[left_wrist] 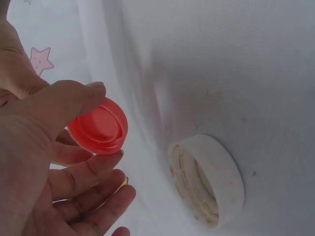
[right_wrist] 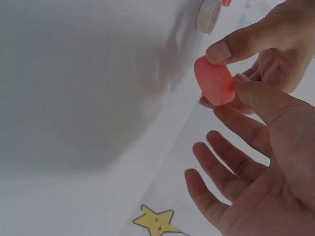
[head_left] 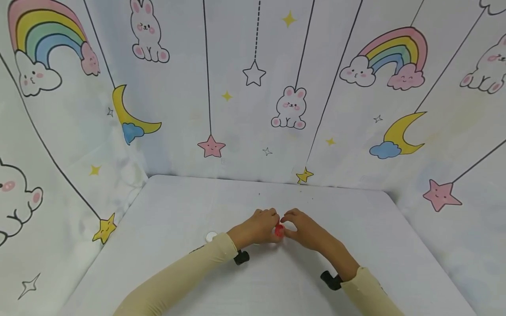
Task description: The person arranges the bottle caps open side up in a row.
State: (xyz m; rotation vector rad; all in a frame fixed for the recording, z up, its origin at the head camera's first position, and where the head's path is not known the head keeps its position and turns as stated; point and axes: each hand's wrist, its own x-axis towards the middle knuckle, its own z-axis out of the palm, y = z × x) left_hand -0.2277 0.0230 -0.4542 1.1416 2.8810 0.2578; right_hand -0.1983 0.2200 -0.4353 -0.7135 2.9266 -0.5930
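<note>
A red round plastic cap (left_wrist: 101, 127) is held up between the two hands. My left hand (head_left: 262, 226) pinches it between thumb and fingers, its hollow side facing the left wrist camera. From the other side, my right hand (head_left: 308, 228) has its thumb and index finger at the rim of the cap, with the remaining fingers spread apart. The smooth closed face of the cap (right_wrist: 215, 82) shows in the right wrist view. Below the left hand, a larger white cap (left_wrist: 224, 172) lies on the table with its hollow side up.
A white round piece (head_left: 211, 236) lies on the white-covered table (head_left: 189, 202) by the left sleeve. A bit of another red item (right_wrist: 226, 2) shows beside a white cap (right_wrist: 209, 17) in the right wrist view. A patterned cloth surrounds the table.
</note>
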